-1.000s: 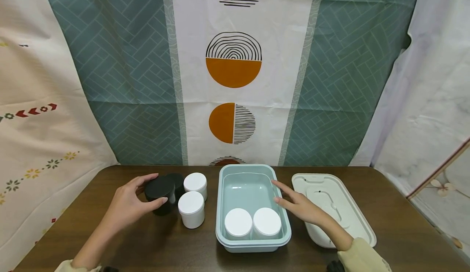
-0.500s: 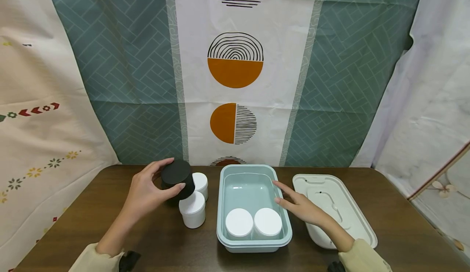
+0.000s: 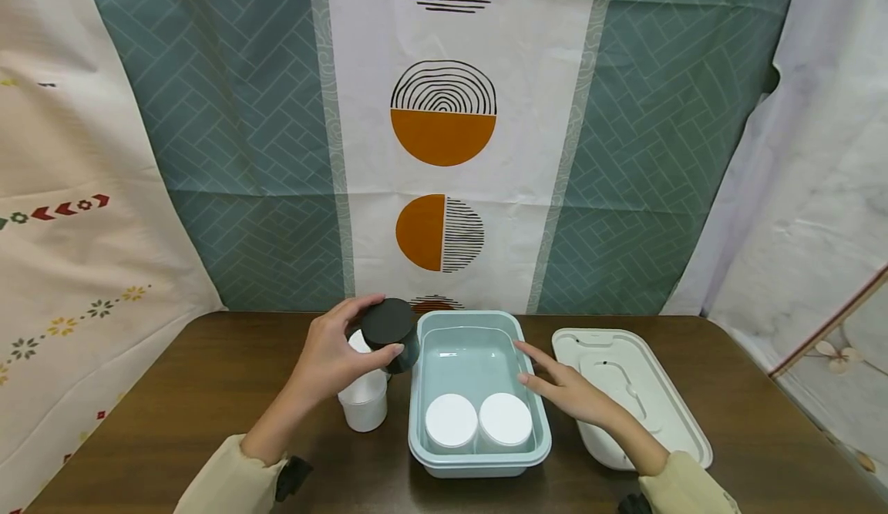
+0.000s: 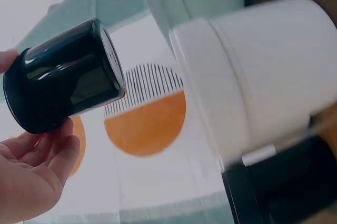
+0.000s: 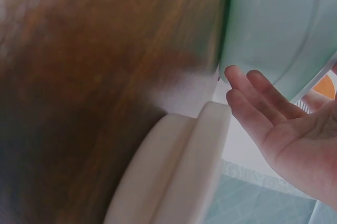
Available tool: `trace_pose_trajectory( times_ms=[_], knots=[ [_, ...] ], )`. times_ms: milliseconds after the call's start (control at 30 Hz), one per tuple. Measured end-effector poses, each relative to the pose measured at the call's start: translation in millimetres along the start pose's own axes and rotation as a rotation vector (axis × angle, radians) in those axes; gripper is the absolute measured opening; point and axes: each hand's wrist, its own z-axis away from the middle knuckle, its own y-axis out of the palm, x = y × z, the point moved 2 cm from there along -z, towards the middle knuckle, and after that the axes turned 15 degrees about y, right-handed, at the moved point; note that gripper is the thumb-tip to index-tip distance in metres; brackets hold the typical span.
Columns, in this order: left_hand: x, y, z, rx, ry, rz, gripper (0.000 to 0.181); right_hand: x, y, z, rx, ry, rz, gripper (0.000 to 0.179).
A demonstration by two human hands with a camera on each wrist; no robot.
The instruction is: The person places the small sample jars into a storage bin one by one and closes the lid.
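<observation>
My left hand (image 3: 333, 354) grips a black jar (image 3: 388, 323) by its sides, raised beside the left rim of a pale blue bin (image 3: 479, 464). In the left wrist view the jar's glossy body shows, with fingers and thumb on opposite sides. Two white jars (image 3: 364, 410) stand below that hand, the rear one mostly covered. Another black jar (image 4: 289, 182) appears beside a white jar (image 4: 279, 71) in the left wrist view. Two lidded white jars (image 3: 505, 420) sit side by side in the bin's near end. My right hand (image 3: 565, 389), fingers extended, is at the bin's right rim.
A flat off-white lid (image 3: 666, 410) lies on the brown table (image 3: 173, 398), right of the bin and partly under the right forearm. Patterned cloth (image 3: 444, 144) hangs behind the table's far edge. More cloth borders the left and right sides.
My left hand has lifted the black jar from the left group and carried it right, over the white jars to the bin's edge. The right hand has stayed at the bin's right rim.
</observation>
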Motion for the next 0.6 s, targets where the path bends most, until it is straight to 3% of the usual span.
trace_pose_trajectory(
  times_ms=[167, 400, 600],
  knots=[
    [-5.4, 22.2, -7.0, 0.031, 0.033, 0.04, 0.059, -0.6, 0.2, -0.1, 0.006, -0.006, -0.009, 0.057],
    [-14.2, 53.7, -15.0, 0.071, -0.024, 0.084, 0.06, -0.9, 0.5, -0.8, 0.014, -0.01, -0.013, 0.057],
    [-13.5, 78.9, -19.4, 0.129, -0.024, 0.097, 0.059, -0.5, 0.2, -1.0, 0.013, 0.0, -0.02, 0.057]
  ],
)
